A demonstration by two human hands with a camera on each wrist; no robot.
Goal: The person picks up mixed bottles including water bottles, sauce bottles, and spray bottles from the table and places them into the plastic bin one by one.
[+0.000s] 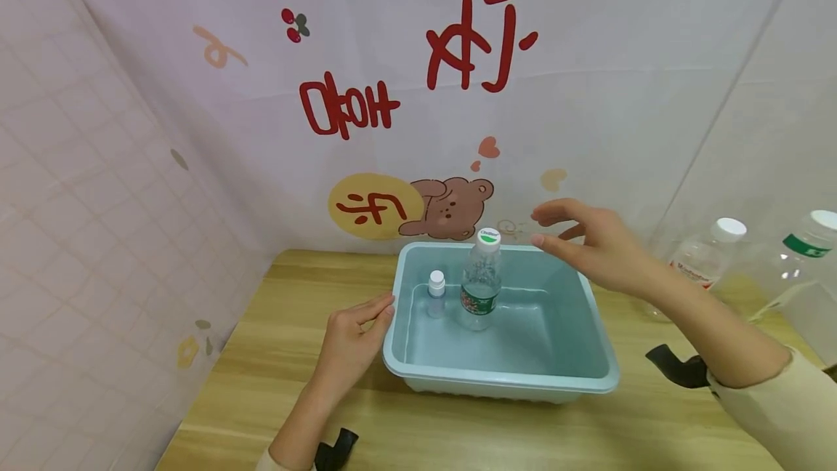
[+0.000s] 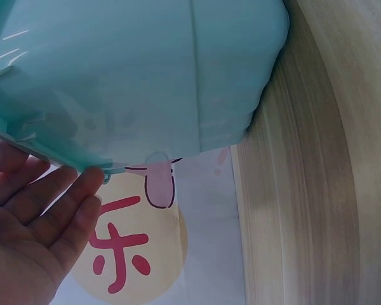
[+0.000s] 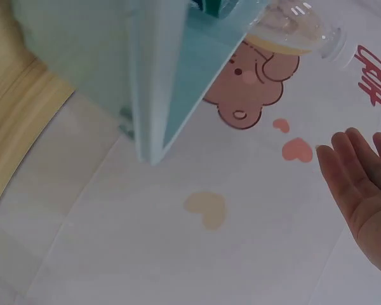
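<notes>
Fingers and thumb of the left hand [image 1: 352, 334] pinch the left rim of the light blue plastic basin [image 1: 500, 378]; on my feed the right hand [image 1: 591, 247] hovers near the basin's back right corner, its fingers and thumb loosely parted. Behind the basin I see a white backdrop [image 1: 601, 129] with red characters [image 1: 467, 42] and a brown cartoon bear [image 1: 451, 213]. Beneath the basin lies a wood-grain table [image 1: 307, 296]. Right of the basin I make out a green-banded clear bottle [image 1: 804, 247] and, nearer it, a red-lettered one [image 1: 698, 253]. In the basin's left half, a white-capped, green-labelled bottle [image 1: 480, 293] stands upright; between it and the basin's left wall stands a small white-capped bottle [image 1: 436, 289].
</notes>
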